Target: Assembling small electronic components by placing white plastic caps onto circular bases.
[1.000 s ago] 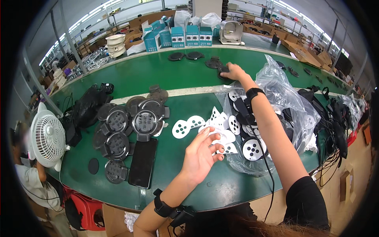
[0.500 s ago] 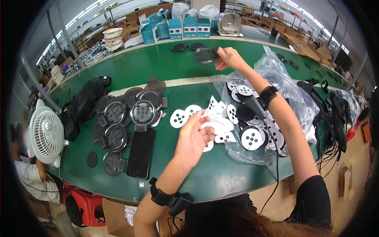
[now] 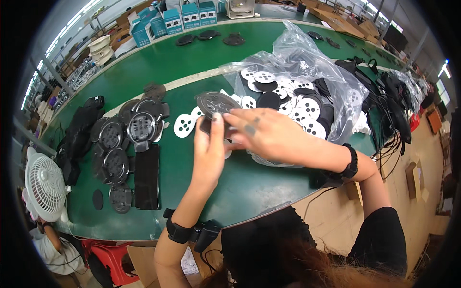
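Observation:
A dark, see-through round plastic base (image 3: 216, 102) with a square tab is held up in front of me. My left hand (image 3: 207, 151) grips its tab, thumb on top and fingers beneath. My right hand (image 3: 269, 134) is closed against the same base from the right; its lower fingertips are blurred. White foam discs with holes (image 3: 184, 126) lie just left of and behind my hands. Many more white discs (image 3: 308, 107) and black discs (image 3: 268, 100) spill from a clear plastic bag (image 3: 348, 103) beyond my right hand.
Similar dark bases (image 3: 141, 127) are piled to the left, beside a black phone (image 3: 147, 177) and a small black disc (image 3: 98, 199). A white fan (image 3: 45, 182) stands at the left edge. Black cables (image 3: 386, 115) lie right. Dark bases (image 3: 234, 39) and teal boxes (image 3: 190, 17) are farther back.
My right hand has come back from the far green surface, where a third dark base now lies. Both hands have met at a dark base; my left hand was empty before. The view has shifted.

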Action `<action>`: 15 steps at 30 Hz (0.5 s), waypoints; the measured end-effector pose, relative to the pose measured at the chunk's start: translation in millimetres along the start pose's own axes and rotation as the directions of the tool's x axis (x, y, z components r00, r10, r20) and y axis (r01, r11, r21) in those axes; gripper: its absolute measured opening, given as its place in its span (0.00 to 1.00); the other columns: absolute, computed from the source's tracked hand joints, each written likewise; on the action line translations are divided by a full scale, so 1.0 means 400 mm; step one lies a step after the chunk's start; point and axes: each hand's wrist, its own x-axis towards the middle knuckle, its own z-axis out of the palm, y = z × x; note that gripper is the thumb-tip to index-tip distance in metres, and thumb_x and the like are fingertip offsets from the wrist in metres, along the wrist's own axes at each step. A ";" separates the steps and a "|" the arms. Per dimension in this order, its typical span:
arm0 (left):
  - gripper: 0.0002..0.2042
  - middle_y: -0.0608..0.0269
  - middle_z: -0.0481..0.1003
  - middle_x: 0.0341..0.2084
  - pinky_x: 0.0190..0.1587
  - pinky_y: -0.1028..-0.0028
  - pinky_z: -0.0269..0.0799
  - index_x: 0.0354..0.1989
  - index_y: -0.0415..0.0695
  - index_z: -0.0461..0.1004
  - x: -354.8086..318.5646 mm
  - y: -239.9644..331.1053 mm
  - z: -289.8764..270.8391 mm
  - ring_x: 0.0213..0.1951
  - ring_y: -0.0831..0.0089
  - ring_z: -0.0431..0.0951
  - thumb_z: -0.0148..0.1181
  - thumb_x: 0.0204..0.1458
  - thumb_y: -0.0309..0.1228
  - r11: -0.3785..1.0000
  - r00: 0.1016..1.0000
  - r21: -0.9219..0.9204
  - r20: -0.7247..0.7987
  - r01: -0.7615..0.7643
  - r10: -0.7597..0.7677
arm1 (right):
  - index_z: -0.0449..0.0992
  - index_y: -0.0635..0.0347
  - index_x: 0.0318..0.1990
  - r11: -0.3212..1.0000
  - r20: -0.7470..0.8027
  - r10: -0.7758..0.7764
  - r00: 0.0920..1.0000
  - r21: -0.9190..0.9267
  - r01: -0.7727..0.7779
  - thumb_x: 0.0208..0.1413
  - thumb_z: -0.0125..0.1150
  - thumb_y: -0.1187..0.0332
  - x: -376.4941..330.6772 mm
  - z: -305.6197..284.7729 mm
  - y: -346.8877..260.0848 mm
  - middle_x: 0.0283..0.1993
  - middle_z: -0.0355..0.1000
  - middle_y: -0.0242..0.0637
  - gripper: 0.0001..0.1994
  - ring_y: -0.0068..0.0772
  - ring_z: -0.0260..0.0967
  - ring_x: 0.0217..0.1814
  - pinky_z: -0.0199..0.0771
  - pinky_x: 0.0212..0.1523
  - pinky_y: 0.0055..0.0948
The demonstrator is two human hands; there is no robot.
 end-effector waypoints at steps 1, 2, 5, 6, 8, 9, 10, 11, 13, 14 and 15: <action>0.18 0.60 0.72 0.44 0.36 0.71 0.74 0.50 0.41 0.64 0.001 0.001 -0.002 0.40 0.74 0.74 0.41 0.63 0.43 0.999 1.000 -0.044 -0.004 0.000 0.000 | 0.71 0.70 0.44 0.994 0.060 0.051 0.997 0.093 -0.056 0.57 0.51 0.64 -0.015 -0.012 0.018 0.40 0.73 0.48 0.16 0.46 0.73 0.38 0.74 0.36 0.36; 0.18 0.59 0.73 0.42 0.35 0.71 0.74 0.48 0.39 0.66 0.004 0.005 -0.006 0.40 0.72 0.73 0.42 0.63 0.43 0.999 0.997 -0.036 -0.069 -0.029 0.026 | 0.72 0.69 0.43 0.966 0.166 0.224 0.960 0.095 -0.242 0.59 0.50 0.62 -0.034 -0.027 0.040 0.37 0.73 0.49 0.16 0.49 0.72 0.37 0.74 0.37 0.38; 0.16 0.59 0.73 0.41 0.38 0.69 0.73 0.47 0.38 0.67 0.005 0.023 -0.019 0.41 0.72 0.73 0.46 0.62 0.40 0.991 0.990 -0.068 -0.081 -0.118 0.112 | 0.70 0.68 0.48 0.947 0.213 0.321 0.923 -0.062 -0.315 0.56 0.55 0.63 -0.060 -0.008 0.129 0.45 0.72 0.49 0.17 0.49 0.69 0.47 0.68 0.49 0.39; 0.14 0.60 0.73 0.40 0.40 0.69 0.73 0.46 0.38 0.68 0.005 0.029 -0.023 0.40 0.72 0.74 0.48 0.61 0.37 0.991 0.991 -0.066 -0.069 -0.118 0.114 | 0.70 0.68 0.49 0.961 0.233 0.273 0.933 -0.016 -0.277 0.55 0.56 0.62 -0.061 0.015 0.157 0.46 0.71 0.49 0.19 0.49 0.68 0.49 0.67 0.51 0.39; 0.13 0.58 0.74 0.39 0.38 0.72 0.74 0.44 0.36 0.69 0.006 0.034 -0.021 0.37 0.73 0.75 0.48 0.61 0.34 0.993 0.993 -0.056 -0.066 -0.105 0.101 | 0.69 0.66 0.52 0.985 0.206 0.123 0.971 0.097 -0.145 0.53 0.60 0.59 -0.065 0.057 0.201 0.48 0.70 0.51 0.24 0.49 0.67 0.51 0.64 0.54 0.39; 0.12 0.57 0.74 0.38 0.37 0.73 0.75 0.43 0.35 0.69 0.006 0.037 -0.020 0.36 0.74 0.76 0.47 0.61 0.33 0.990 0.991 -0.063 -0.048 -0.124 0.121 | 0.68 0.66 0.53 0.967 0.214 0.137 0.967 0.184 -0.177 0.50 0.62 0.57 -0.073 0.068 0.214 0.48 0.69 0.51 0.26 0.49 0.66 0.51 0.63 0.55 0.40; 0.12 0.55 0.73 0.38 0.37 0.72 0.76 0.48 0.35 0.64 0.009 0.039 -0.019 0.35 0.72 0.76 0.48 0.59 0.29 0.992 0.994 -0.081 -0.061 -0.093 0.088 | 0.67 0.66 0.53 0.933 0.291 0.190 0.938 0.245 -0.265 0.48 0.63 0.55 -0.074 0.077 0.225 0.48 0.69 0.51 0.29 0.49 0.66 0.52 0.61 0.55 0.41; 0.13 0.53 0.73 0.39 0.37 0.71 0.76 0.50 0.36 0.61 0.008 0.042 -0.018 0.35 0.72 0.76 0.48 0.59 0.28 0.992 0.992 -0.064 -0.077 -0.108 0.103 | 0.67 0.66 0.54 0.888 0.371 0.230 0.900 0.299 -0.350 0.45 0.65 0.54 -0.074 0.081 0.232 0.48 0.68 0.51 0.32 0.49 0.65 0.52 0.60 0.56 0.41; 0.17 0.51 0.72 0.39 0.37 0.70 0.77 0.54 0.37 0.55 0.005 0.045 -0.015 0.36 0.70 0.76 0.48 0.58 0.25 0.994 0.986 -0.033 -0.135 -0.106 0.100 | 0.67 0.63 0.54 0.869 0.210 0.245 0.947 0.385 -0.310 0.42 0.68 0.55 -0.073 0.067 0.241 0.47 0.68 0.50 0.32 0.49 0.65 0.51 0.63 0.52 0.38; 0.22 0.49 0.71 0.40 0.31 0.71 0.77 0.57 0.40 0.48 0.005 0.048 -0.016 0.34 0.69 0.76 0.47 0.56 0.22 0.997 0.987 -0.016 -0.148 -0.073 0.070 | 0.67 0.63 0.54 0.854 0.161 0.318 0.934 0.380 -0.356 0.42 0.68 0.57 -0.072 0.056 0.240 0.49 0.68 0.48 0.32 0.46 0.65 0.51 0.63 0.53 0.37; 0.22 0.49 0.71 0.40 0.29 0.72 0.77 0.58 0.41 0.48 0.002 0.051 -0.016 0.33 0.70 0.76 0.47 0.56 0.22 0.996 0.990 0.011 -0.107 -0.093 0.094 | 0.68 0.63 0.54 0.855 0.059 0.350 0.935 0.387 -0.345 0.42 0.68 0.59 -0.069 0.041 0.236 0.51 0.68 0.46 0.31 0.43 0.66 0.51 0.64 0.53 0.36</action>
